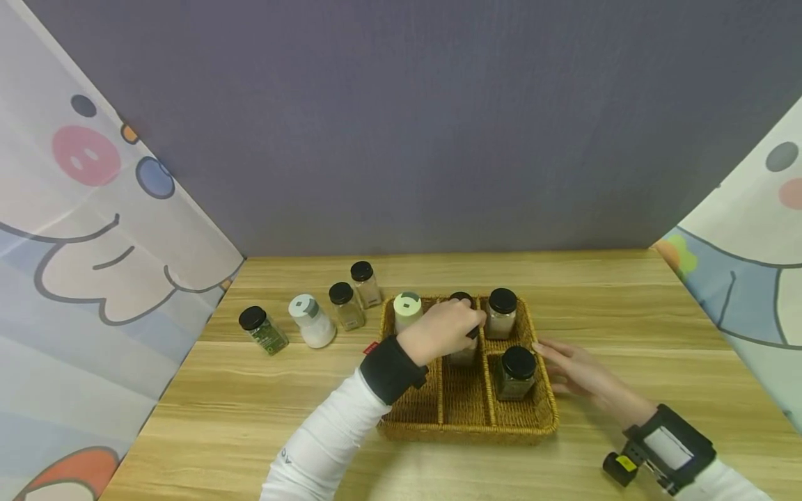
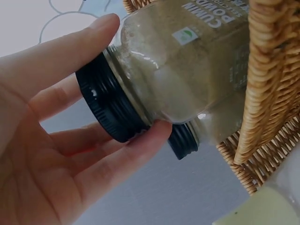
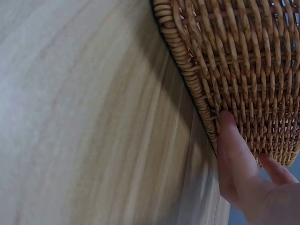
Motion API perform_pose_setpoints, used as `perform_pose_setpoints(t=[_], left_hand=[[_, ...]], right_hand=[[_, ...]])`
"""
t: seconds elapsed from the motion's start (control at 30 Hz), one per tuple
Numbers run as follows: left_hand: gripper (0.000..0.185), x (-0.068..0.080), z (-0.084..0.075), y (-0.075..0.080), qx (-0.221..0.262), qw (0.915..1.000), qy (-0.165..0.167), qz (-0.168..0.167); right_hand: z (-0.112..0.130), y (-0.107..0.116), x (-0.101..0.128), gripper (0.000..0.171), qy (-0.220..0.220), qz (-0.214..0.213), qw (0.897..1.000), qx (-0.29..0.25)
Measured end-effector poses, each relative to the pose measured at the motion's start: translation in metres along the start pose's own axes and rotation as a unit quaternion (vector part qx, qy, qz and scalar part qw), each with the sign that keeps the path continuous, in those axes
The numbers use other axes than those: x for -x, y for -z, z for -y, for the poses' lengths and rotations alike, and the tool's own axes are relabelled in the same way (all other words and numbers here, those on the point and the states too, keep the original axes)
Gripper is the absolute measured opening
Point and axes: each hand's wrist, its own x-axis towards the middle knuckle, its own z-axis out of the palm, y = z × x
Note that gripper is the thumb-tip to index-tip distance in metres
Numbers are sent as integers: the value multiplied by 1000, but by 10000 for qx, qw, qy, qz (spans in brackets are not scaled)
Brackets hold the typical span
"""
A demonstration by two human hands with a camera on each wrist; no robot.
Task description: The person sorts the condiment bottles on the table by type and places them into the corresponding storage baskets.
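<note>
My left hand (image 1: 441, 330) pinches a jar of cumin powder (image 2: 187, 70) around its black lid and neck. That jar stands in the middle section of a divided wicker basket (image 1: 470, 433), partly covered by the hand in the head view. Behind it a second black-lidded jar (image 2: 183, 140) shows. My right hand (image 1: 583, 376) rests against the basket's right side, thumb at the rim, fingers straight along the outer wall. Two black-lidded jars, one at the back (image 1: 501, 313) and one nearer (image 1: 516, 376), fill the right sections. A bottle with a pale green cap (image 1: 407, 306) stands at the back left.
Left of the basket on the wooden table (image 1: 250, 417) stand a jar of green herbs (image 1: 268, 335), a white-capped shaker (image 1: 313, 323) and two black-lidded jars, one nearer (image 1: 347, 309) and one farther back (image 1: 367, 287). A grey panel (image 1: 438, 139) rises behind the table.
</note>
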Motion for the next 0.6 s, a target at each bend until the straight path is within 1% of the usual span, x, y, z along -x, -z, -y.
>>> perform_pose_setpoints(t=[0.37,0.6], left_hand=[[29,-1,0,-5,6,10000,-10,47],[31,-1,-1,-5,-35,10000,-77,32]], right_hand=[[-1,0,0,74,-8,-55,9999,85],[0,0,1,74,12,-32,10000,71]])
